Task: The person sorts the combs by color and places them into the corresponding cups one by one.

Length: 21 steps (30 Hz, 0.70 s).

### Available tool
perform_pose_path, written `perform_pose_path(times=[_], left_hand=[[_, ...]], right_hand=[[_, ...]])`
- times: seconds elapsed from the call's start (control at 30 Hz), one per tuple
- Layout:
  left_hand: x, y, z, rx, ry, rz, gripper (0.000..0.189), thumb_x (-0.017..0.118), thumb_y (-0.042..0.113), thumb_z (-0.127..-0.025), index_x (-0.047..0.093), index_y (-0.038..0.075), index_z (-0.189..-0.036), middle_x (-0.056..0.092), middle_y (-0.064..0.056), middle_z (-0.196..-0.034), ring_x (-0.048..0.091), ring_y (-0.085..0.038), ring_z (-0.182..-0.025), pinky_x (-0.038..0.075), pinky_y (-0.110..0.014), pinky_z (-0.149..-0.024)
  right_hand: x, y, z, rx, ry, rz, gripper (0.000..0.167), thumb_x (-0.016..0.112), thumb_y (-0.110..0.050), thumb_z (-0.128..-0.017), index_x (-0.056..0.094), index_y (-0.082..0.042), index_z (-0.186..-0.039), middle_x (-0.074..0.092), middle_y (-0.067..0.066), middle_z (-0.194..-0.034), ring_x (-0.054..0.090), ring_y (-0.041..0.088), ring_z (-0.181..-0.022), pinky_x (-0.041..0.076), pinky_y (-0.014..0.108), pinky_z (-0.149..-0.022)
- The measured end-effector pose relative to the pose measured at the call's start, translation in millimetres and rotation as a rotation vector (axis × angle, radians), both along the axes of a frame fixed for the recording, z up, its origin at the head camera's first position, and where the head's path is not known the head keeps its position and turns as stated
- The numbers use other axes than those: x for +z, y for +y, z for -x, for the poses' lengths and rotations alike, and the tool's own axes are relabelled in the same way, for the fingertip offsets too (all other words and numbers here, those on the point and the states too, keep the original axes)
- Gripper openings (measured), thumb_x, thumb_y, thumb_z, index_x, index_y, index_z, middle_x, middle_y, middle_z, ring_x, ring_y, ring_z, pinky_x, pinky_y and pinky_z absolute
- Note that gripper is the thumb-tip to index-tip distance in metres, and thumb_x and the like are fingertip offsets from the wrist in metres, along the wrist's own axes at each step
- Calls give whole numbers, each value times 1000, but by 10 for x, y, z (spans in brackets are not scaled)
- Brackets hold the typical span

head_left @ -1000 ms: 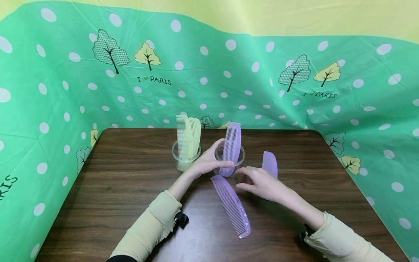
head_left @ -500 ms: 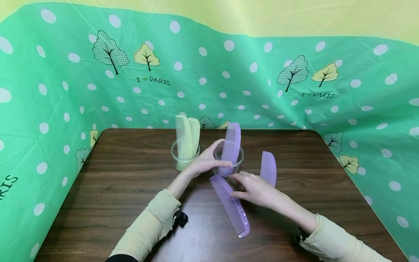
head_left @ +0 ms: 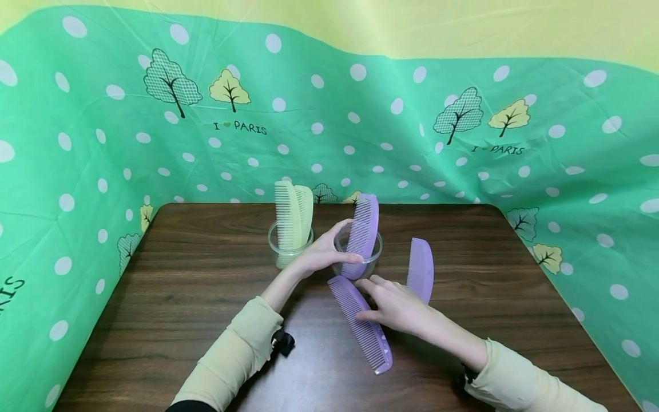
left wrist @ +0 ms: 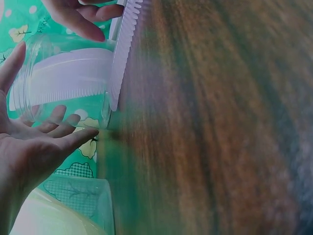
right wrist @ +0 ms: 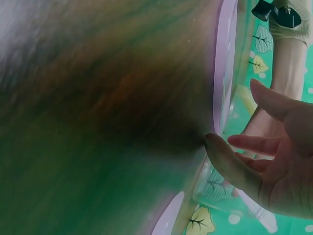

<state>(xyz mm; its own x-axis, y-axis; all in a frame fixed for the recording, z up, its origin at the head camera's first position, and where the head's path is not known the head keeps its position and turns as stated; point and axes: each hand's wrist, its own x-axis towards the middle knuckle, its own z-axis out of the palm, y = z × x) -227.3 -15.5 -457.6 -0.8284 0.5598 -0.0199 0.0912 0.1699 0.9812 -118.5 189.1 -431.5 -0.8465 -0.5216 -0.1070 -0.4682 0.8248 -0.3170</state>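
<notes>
My left hand (head_left: 321,254) holds a clear plastic jar (head_left: 373,264), thumb in front and fingers behind. A purple comb (head_left: 364,229) stands tilted inside it. Just before the jar, a second purple comb (head_left: 350,306) lies aslant on the table. My right hand (head_left: 397,303) is over that comb's far half, thumb and fingers spread. In the right wrist view, the thumb stands apart from the lying comb (right wrist: 222,73) and a fingertip is down beside its end; whether it touches cannot be told. A third purple comb (head_left: 421,266) lies right of this hand, partly hidden by it.
Left of my left hand stands another clear jar (head_left: 274,247) with two pale green combs (head_left: 289,220) in it. The dark wooden table (head_left: 180,320) ends at the back against a green dotted cloth (head_left: 309,114), which also hangs at both sides.
My right hand has moved left and slightly toward me, from beside the lying purple comb to over it. The left hand stays on the jar.
</notes>
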Motion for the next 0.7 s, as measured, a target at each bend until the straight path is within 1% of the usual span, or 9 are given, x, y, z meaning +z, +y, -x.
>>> perform_pose_path(times=[0.07, 0.17, 0.27, 0.5, 0.7], left_hand=[[5, -1, 2, -3, -3, -9, 92, 85, 25, -85, 30, 31, -158, 47, 2, -157, 44, -17, -146, 36, -44, -122], [15, 3, 0, -11, -6, -22, 93, 84, 23, -85, 29, 29, -159, 46, 0, -158, 43, -18, -147, 35, -45, -123], [22, 5, -8, -19, -8, -29, 93, 84, 23, -86, 28, 28, -160, 45, -2, -159, 43, -20, -148, 35, -48, -124], [20, -1, -16, -8, -8, -15, 95, 85, 24, -85, 27, 29, -160, 44, -2, -160, 42, -19, -148, 33, -48, -124], [15, 0, -14, -9, -10, -24, 96, 85, 24, -84, 27, 29, -161, 44, -2, -160, 42, -20, -149, 32, -48, -125]], right_hand=[[-12, -23, -9, -7, 9, -16, 70, 84, -44, -84, 61, -7, -139, 66, 6, -110, 60, 12, -82, 52, 31, -65], [-28, -58, -25, -20, 15, -33, 74, 86, -45, -81, 61, -5, -139, 67, 10, -115, 66, 18, -89, 57, 39, -71], [-38, -88, -39, -40, 8, -38, 77, 88, -45, -79, 61, -4, -138, 66, 13, -118, 68, 22, -92, 58, 45, -74], [-56, -138, -57, -40, 19, -54, 81, 90, -45, -76, 60, -4, -139, 63, 13, -114, 64, 21, -87, 56, 43, -68], [-91, -173, -68, -32, 35, -71, 83, 92, -42, -74, 58, -3, -139, 62, 13, -113, 63, 22, -85, 55, 42, -67]])
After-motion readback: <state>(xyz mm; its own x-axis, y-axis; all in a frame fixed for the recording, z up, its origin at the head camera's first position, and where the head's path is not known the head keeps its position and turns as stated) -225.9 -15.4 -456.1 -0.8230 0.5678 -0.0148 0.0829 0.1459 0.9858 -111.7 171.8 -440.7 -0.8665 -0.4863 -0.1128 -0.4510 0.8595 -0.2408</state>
